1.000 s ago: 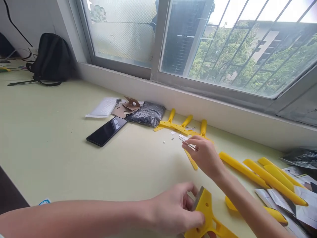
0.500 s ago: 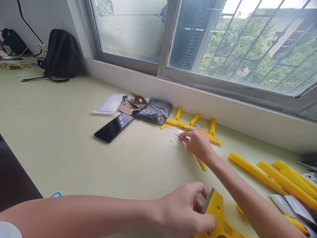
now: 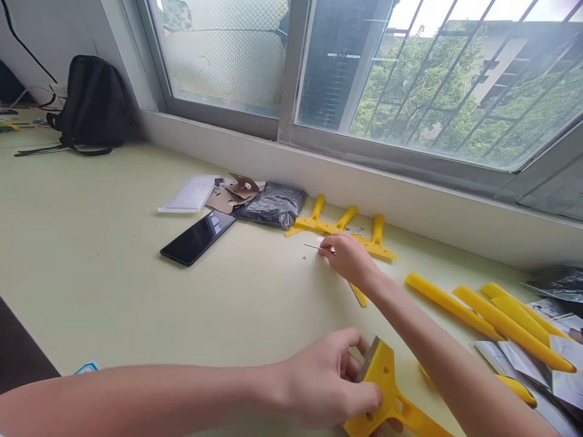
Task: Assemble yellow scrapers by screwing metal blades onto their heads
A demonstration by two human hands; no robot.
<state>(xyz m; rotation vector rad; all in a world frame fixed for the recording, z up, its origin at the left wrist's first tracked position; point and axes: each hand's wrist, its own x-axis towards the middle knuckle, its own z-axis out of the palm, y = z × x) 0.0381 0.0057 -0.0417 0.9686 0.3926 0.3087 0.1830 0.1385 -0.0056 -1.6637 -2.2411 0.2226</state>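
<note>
My left hand (image 3: 325, 382) is closed round the head of a yellow scraper (image 3: 386, 379) at the bottom of the view, thumb on its face. A grey strip shows along the scraper's edge, and its handle points down to the right. Farther off, my right hand (image 3: 348, 258) pinches a thin metal rod (image 3: 313, 246) just above the table; its exact kind is unclear. A small metal nut (image 3: 305, 257) lies on the table just below the rod's tip. Several yellow scrapers (image 3: 334, 227) lie behind my right hand, with small metal parts (image 3: 355, 231) near them.
A phone (image 3: 198, 238) lies left of centre. Behind it are a white bubble mailer (image 3: 189, 194), torn brown card (image 3: 232, 193) and a black plastic bag (image 3: 273, 205). Long yellow pieces (image 3: 455, 306) and papers (image 3: 519, 361) lie at right. A black backpack (image 3: 93, 103) stands far left.
The whole view has swung slightly to the right, so things appear farther left. Both hands keep their holds, and the rod's tip sits a little higher relative to the nut.
</note>
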